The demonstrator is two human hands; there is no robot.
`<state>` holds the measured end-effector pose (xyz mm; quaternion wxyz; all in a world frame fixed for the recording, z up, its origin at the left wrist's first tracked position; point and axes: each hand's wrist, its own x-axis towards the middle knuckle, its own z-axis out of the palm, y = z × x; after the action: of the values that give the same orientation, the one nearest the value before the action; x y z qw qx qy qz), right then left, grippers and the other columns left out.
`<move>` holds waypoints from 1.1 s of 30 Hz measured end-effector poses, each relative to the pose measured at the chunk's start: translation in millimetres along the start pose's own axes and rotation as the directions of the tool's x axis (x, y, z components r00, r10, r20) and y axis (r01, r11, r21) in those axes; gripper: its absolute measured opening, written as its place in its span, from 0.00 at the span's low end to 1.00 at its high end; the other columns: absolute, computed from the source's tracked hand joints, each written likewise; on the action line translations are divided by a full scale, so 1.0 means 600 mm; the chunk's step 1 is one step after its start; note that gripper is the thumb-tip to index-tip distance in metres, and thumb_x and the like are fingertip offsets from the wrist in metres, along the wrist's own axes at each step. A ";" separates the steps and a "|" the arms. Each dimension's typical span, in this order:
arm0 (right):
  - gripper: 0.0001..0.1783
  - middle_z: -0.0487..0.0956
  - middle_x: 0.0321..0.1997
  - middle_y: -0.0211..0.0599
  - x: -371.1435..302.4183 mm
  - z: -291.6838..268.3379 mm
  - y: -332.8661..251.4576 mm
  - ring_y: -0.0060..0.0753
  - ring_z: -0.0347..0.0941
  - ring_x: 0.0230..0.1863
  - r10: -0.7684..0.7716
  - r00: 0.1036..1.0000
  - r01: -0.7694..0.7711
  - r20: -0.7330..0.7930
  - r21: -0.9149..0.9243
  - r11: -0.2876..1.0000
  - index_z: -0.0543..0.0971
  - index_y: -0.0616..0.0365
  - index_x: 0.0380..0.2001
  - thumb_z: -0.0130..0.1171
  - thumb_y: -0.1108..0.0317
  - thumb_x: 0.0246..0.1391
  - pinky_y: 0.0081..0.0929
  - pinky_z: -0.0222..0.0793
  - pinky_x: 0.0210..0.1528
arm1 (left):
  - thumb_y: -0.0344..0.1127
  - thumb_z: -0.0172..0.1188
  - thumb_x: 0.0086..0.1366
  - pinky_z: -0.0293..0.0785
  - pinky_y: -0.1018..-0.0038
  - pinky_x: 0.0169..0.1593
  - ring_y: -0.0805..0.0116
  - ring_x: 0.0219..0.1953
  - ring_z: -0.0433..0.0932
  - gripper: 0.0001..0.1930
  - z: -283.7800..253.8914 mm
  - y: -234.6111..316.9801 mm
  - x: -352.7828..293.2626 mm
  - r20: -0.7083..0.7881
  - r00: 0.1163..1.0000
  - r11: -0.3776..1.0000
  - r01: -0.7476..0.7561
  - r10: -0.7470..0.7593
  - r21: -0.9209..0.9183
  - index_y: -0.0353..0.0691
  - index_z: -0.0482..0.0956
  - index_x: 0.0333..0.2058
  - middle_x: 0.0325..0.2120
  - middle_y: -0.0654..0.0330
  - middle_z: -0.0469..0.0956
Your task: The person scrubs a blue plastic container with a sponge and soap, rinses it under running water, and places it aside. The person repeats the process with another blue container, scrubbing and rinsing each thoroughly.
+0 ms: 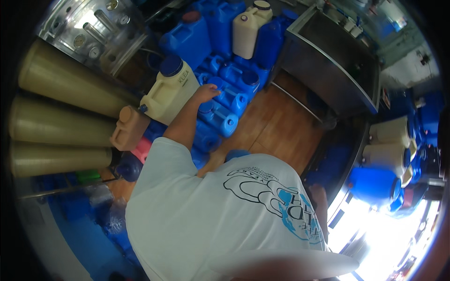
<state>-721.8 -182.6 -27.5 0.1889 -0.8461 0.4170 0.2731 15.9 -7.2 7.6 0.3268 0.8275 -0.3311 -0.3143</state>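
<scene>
My left hand (207,92) reaches forward with its fingers curled at the top of a blue jug (228,99), close to its cap. Beside that hand stands a large cream jug (172,89) with a dark blue screw cap. Another small blue jug (218,117) lies just nearer to me, its round cap and spout facing up. At my right side, only part of my right hand (317,192) and forearm shows past my white shirt; its fingers cannot be made out.
Tall blue jugs (190,40) and a white jug (248,33) crowd the far side. A metal sink stand (337,65) stands at the far right. Thick beige cylinders (70,79) line the left, near a gauge panel (93,33). More jugs (386,154) stand at right. Brown tiled floor (276,122) lies between.
</scene>
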 end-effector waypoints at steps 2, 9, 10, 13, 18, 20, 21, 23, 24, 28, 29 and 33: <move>0.19 0.80 0.46 0.53 0.079 -0.134 -0.005 0.59 0.77 0.48 -0.053 0.983 0.067 -0.176 0.072 0.995 0.78 0.57 0.41 0.58 0.52 0.58 0.51 0.71 0.50 | 0.53 0.68 0.59 0.75 0.65 0.54 0.56 0.51 0.80 0.32 -0.039 0.039 0.029 -0.111 0.994 0.999 0.000 0.005 0.038 0.34 0.77 0.54 0.49 0.48 0.80; 0.27 0.74 0.59 0.51 0.352 -0.568 -0.107 0.54 0.71 0.60 0.012 0.810 0.204 -0.587 0.301 0.931 0.74 0.59 0.56 0.62 0.58 0.56 0.42 0.67 0.61 | 0.56 0.67 0.58 0.70 0.61 0.60 0.48 0.58 0.75 0.33 -0.238 0.064 0.192 -0.569 0.822 0.982 0.081 0.030 0.169 0.36 0.77 0.54 0.53 0.44 0.77; 0.28 0.72 0.62 0.50 0.388 -0.601 -0.110 0.54 0.69 0.62 -0.001 0.758 0.181 -0.652 0.209 0.961 0.74 0.58 0.57 0.62 0.57 0.55 0.42 0.66 0.62 | 0.57 0.66 0.58 0.69 0.61 0.61 0.47 0.58 0.74 0.34 -0.271 0.067 0.236 -0.596 0.802 0.964 0.119 0.049 0.239 0.37 0.77 0.55 0.54 0.43 0.77; 0.35 0.67 0.68 0.50 0.463 -0.706 -0.157 0.54 0.64 0.67 -0.035 0.655 0.130 -0.755 0.067 0.989 0.70 0.54 0.63 0.65 0.54 0.53 0.42 0.61 0.67 | 0.58 0.66 0.58 0.67 0.59 0.63 0.46 0.60 0.72 0.37 -0.378 0.016 0.356 -0.680 0.720 0.910 0.177 0.141 0.376 0.38 0.74 0.58 0.56 0.43 0.74; 0.41 0.67 0.68 0.50 0.582 -0.779 -0.179 0.54 0.61 0.70 0.149 0.701 -0.210 -0.697 -0.002 0.978 0.67 0.47 0.66 0.67 0.49 0.50 0.46 0.58 0.69 | 0.57 0.66 0.57 0.61 0.56 0.68 0.42 0.65 0.64 0.44 -0.504 -0.089 0.516 -0.632 0.768 0.840 0.269 0.108 0.471 0.30 0.66 0.63 0.61 0.37 0.67; 0.42 0.69 0.66 0.48 0.603 -0.783 -0.183 0.54 0.63 0.68 0.273 0.778 -0.295 -0.566 0.056 0.954 0.67 0.47 0.66 0.67 0.47 0.48 0.47 0.60 0.67 | 0.57 0.67 0.57 0.59 0.57 0.69 0.43 0.67 0.62 0.46 -0.500 -0.095 0.569 -0.607 0.793 0.794 0.335 0.053 0.507 0.30 0.62 0.65 0.63 0.37 0.65; 0.41 0.71 0.63 0.47 0.617 -0.784 -0.186 0.53 0.64 0.67 0.265 0.762 -0.276 -0.591 0.074 0.958 0.68 0.47 0.64 0.67 0.46 0.48 0.48 0.61 0.66 | 0.57 0.66 0.57 0.60 0.57 0.68 0.43 0.67 0.63 0.46 -0.511 -0.102 0.585 -0.586 0.810 0.784 0.372 -0.013 0.498 0.32 0.61 0.66 0.63 0.39 0.66; 0.39 0.74 0.59 0.45 0.625 -0.773 -0.187 0.52 0.67 0.64 0.262 0.730 -0.266 -0.631 0.091 0.960 0.71 0.46 0.61 0.67 0.45 0.47 0.50 0.63 0.64 | 0.57 0.65 0.57 0.63 0.56 0.66 0.44 0.64 0.67 0.44 -0.496 -0.105 0.611 -0.504 0.849 0.727 0.445 -0.157 0.523 0.36 0.63 0.66 0.61 0.42 0.69; 0.33 0.76 0.53 0.42 0.607 -0.783 -0.186 0.50 0.69 0.61 0.299 0.735 -0.326 -0.608 0.069 0.943 0.75 0.47 0.54 0.65 0.45 0.47 0.51 0.66 0.61 | 0.56 0.64 0.57 0.65 0.56 0.64 0.44 0.62 0.70 0.42 -0.463 -0.061 0.630 -0.431 0.875 0.682 0.454 -0.219 0.573 0.37 0.65 0.65 0.60 0.43 0.72; 0.28 0.77 0.53 0.43 0.649 -0.823 -0.220 0.50 0.71 0.59 0.381 0.762 -0.405 -0.524 0.075 0.911 0.80 0.48 0.47 0.64 0.43 0.48 0.49 0.67 0.59 | 0.52 0.64 0.57 0.71 0.54 0.54 0.39 0.48 0.79 0.28 -0.551 -0.116 0.608 -0.248 0.940 0.800 0.332 -0.235 0.500 0.34 0.81 0.47 0.43 0.40 0.81; 0.28 0.77 0.52 0.43 0.653 -0.827 -0.226 0.50 0.72 0.58 0.383 0.767 -0.396 -0.515 0.090 0.914 0.80 0.49 0.47 0.64 0.43 0.49 0.49 0.67 0.59 | 0.51 0.64 0.57 0.71 0.55 0.53 0.39 0.47 0.79 0.27 -0.557 -0.123 0.598 -0.250 0.949 0.819 0.294 -0.190 0.493 0.33 0.81 0.45 0.41 0.40 0.81; 0.25 0.80 0.45 0.49 0.644 -0.828 -0.199 0.52 0.76 0.52 0.358 0.768 -0.330 -0.531 0.151 0.932 0.81 0.54 0.42 0.63 0.45 0.51 0.46 0.71 0.55 | 0.50 0.65 0.60 0.73 0.61 0.51 0.48 0.42 0.80 0.27 -0.586 -0.058 0.548 -0.249 0.968 0.908 0.085 0.022 0.411 0.32 0.81 0.49 0.41 0.42 0.82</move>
<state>-279.6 -617.8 131.3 0.0284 -0.7927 0.6077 0.0384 479.0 -118.1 88.6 0.1757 0.9162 -0.3338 -0.1356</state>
